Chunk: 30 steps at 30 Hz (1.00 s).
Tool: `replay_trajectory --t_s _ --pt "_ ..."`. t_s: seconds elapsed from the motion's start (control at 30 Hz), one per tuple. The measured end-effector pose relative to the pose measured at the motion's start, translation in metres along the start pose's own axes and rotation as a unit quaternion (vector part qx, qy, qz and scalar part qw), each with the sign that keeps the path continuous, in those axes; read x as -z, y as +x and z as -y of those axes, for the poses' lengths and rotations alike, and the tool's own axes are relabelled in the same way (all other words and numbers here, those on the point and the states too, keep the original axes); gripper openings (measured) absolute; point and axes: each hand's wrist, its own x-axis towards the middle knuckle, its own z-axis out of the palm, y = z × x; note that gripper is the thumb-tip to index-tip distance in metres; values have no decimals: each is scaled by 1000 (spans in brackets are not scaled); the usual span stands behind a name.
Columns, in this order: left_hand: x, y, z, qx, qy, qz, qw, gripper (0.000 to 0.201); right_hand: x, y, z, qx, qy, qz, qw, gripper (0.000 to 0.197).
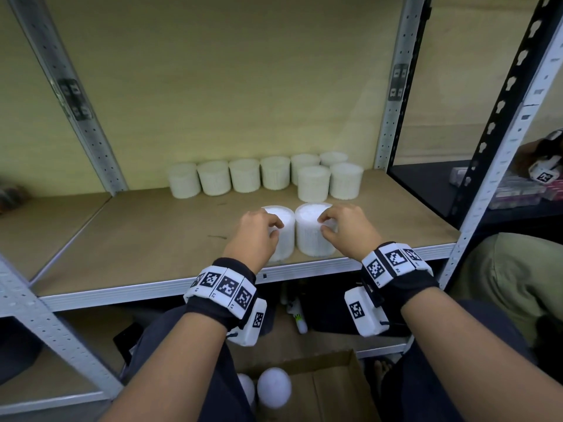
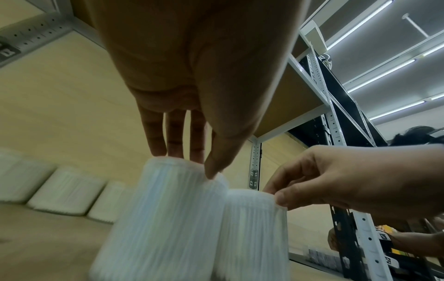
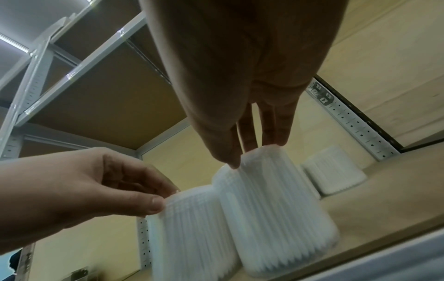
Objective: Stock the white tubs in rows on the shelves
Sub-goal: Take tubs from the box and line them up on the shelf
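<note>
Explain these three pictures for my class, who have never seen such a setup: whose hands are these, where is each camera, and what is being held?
No machine here: a person works bare-handed, wearing patterned wrist bands that carry small cameras. The wide picture comes from a head camera looking down; the other two look along each hand from the wrists. The left hand grips the left tub by its top, the right hand the right tub, side by side at the shelf front. Eight more white tubs stand behind.
</note>
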Motion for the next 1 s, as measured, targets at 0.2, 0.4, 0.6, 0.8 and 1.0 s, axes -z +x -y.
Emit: replay_trajectory --t_s 0.2,0.4,0.6,0.8,1.0 --pt "-1 22 15 19 4 -7 1000 24 -7 27 9 8 -16 6 1000 26" --pt "0 49 31 43 2 -3 999 23 -16 63 15 -9 -21 21 1000 27" --pt "-6 80 55 70 -22 -3 997 21 -32 98 21 -2 -45 15 999 27" --pt "-10 111 74 83 -39 -9 996 19 -42 132 24 -2 -52 29 998 26" --pt "-15 137 90 76 -35 -11 996 20 -54 163 23 0 -59 23 998 26"
